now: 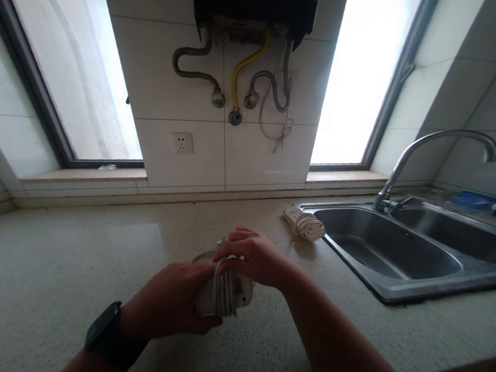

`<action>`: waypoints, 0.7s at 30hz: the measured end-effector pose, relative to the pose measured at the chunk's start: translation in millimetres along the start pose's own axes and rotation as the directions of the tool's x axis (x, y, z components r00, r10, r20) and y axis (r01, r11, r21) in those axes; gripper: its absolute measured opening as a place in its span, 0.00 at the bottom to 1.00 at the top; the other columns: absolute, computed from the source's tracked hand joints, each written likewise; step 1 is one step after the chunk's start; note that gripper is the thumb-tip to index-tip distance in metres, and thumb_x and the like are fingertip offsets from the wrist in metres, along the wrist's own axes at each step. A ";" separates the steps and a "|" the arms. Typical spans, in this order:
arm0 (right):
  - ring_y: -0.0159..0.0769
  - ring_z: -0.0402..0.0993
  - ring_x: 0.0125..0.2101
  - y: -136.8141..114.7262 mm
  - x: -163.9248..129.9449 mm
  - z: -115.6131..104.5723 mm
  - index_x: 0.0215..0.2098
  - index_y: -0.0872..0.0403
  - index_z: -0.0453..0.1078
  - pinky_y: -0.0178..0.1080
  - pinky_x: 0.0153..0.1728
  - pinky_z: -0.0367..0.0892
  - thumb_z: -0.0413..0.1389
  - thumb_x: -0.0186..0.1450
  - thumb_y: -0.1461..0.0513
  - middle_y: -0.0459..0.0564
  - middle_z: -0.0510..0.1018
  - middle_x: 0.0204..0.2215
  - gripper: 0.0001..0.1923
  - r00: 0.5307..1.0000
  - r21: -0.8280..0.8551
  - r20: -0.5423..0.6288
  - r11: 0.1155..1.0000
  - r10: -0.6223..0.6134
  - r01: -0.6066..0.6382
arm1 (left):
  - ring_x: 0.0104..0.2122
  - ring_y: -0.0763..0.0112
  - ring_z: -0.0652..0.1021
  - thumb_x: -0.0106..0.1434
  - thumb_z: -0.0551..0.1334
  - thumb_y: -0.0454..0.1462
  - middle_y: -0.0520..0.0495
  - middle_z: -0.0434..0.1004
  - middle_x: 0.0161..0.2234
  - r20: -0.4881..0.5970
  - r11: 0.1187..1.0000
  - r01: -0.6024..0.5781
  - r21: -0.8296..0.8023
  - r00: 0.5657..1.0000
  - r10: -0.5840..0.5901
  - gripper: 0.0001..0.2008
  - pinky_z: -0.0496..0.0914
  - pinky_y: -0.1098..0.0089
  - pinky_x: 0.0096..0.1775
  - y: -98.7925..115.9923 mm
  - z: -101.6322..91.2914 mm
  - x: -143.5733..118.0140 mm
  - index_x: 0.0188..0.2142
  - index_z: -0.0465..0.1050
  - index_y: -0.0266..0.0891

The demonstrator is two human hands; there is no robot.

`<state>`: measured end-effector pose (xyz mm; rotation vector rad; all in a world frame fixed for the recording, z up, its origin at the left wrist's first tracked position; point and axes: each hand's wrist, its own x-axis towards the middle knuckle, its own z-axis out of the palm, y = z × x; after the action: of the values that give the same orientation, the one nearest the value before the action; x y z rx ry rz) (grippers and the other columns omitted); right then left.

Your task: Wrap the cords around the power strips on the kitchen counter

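Note:
Above the counter, a white power strip [244, 290] is gripped at its left end by my left hand [176, 297], which wears a black watch on the wrist. Several turns of its white cord [225, 295] are wrapped round its middle. My right hand [254, 254] reaches over the top, its fingers closed on the cord. A loop of cord shows behind the hands, and the fingers hide part of the strip. Farther back, beside the sink, lies a second white power strip [307, 223] with its own cord wound round it.
A double steel sink [383, 286] with a curved tap [438, 134] is set into the speckled counter [67, 270] on the right. A wall socket [183, 143] and hoses under a water heater [254, 8] are on the tiled wall between two windows. Something blue [478, 200] lies behind the sink.

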<state>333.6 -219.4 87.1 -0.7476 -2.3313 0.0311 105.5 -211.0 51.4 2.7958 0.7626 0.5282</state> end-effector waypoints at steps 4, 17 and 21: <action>0.31 0.72 0.36 10.3 0.8 6.3 0.40 0.53 0.79 0.33 0.40 0.63 0.61 0.66 0.57 0.47 0.76 0.32 0.09 0.996 0.273 0.020 0.958 0.091 -0.093 | 0.39 0.60 0.78 0.49 0.71 0.46 0.48 0.78 0.43 -0.056 0.997 -0.076 0.008 0.996 0.076 0.30 0.70 0.65 0.38 3.1 -1.5 -3.6 0.51 0.68 0.45; 0.31 0.69 0.32 20.9 -0.1 36.8 0.35 0.58 0.72 0.32 0.33 0.60 0.51 0.66 0.64 0.47 0.76 0.30 0.09 0.912 0.225 0.048 0.885 0.407 -0.407 | 0.51 0.57 0.76 0.52 0.73 0.46 0.42 0.74 0.53 -0.489 0.955 0.007 -0.296 0.858 -0.157 0.40 0.70 0.58 0.52 -19.4 5.1 -5.6 0.61 0.61 0.44; 0.29 0.65 0.29 14.7 3.1 34.4 0.36 0.57 0.72 0.32 0.30 0.56 0.48 0.71 0.59 0.46 0.74 0.28 0.14 0.895 0.111 0.103 0.890 0.433 -0.443 | 0.47 0.58 0.76 0.59 0.68 0.46 0.42 0.77 0.48 -0.510 0.859 0.046 -0.510 0.788 -0.345 0.26 0.70 0.60 0.49 -21.4 5.0 2.3 0.54 0.69 0.39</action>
<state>318.0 -199.5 59.4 -1.2084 -2.1556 0.4170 99.6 -192.1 41.5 2.0511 0.8757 1.3702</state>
